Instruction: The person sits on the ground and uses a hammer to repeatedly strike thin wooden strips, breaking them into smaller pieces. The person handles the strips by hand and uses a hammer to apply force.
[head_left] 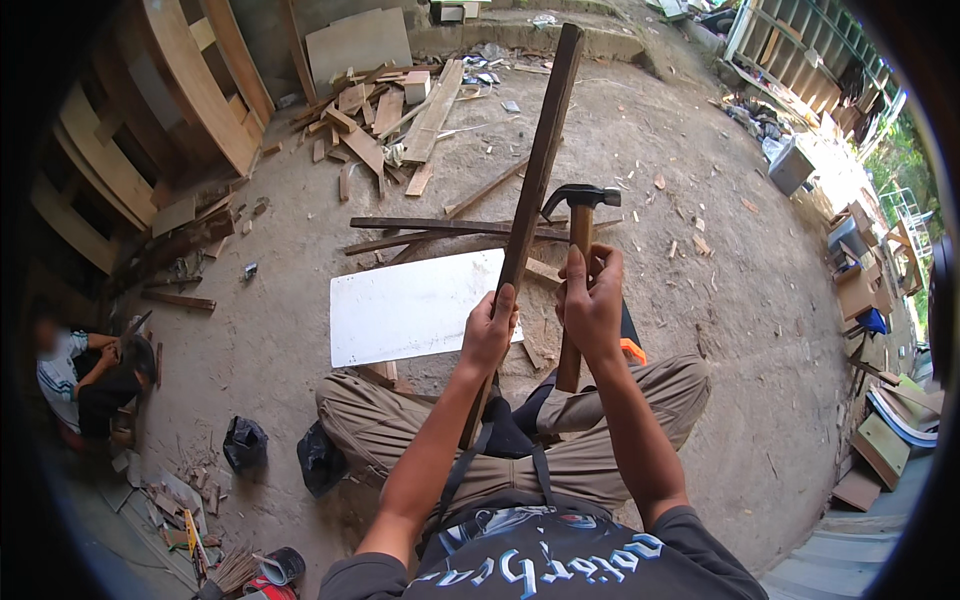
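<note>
Head view looks down on a seated person whose left hand (490, 325) is closed around a long dark wooden slat (535, 170), gripping it low on its length. The slat's long axis runs up and away from that hand, leaning slightly to the right, so most of its length stands above and beyond the fist while a short end drops toward the lap. Just to the right, the right hand (592, 300) is wrapped shut around the wooden handle of a claw hammer (580, 205), held upright, with the handle's butt sticking out below the fist. The hammer's dark steel head sits above the right hand and just beside the slat, its claw end pointing toward the slat's right edge; whether they touch I cannot tell. The two hands are near each other at about the same height. Beyond the left hand a white board (400, 310) lies flat on the dirt floor (700, 330), with scrap wood (390, 120) farther off.
</note>
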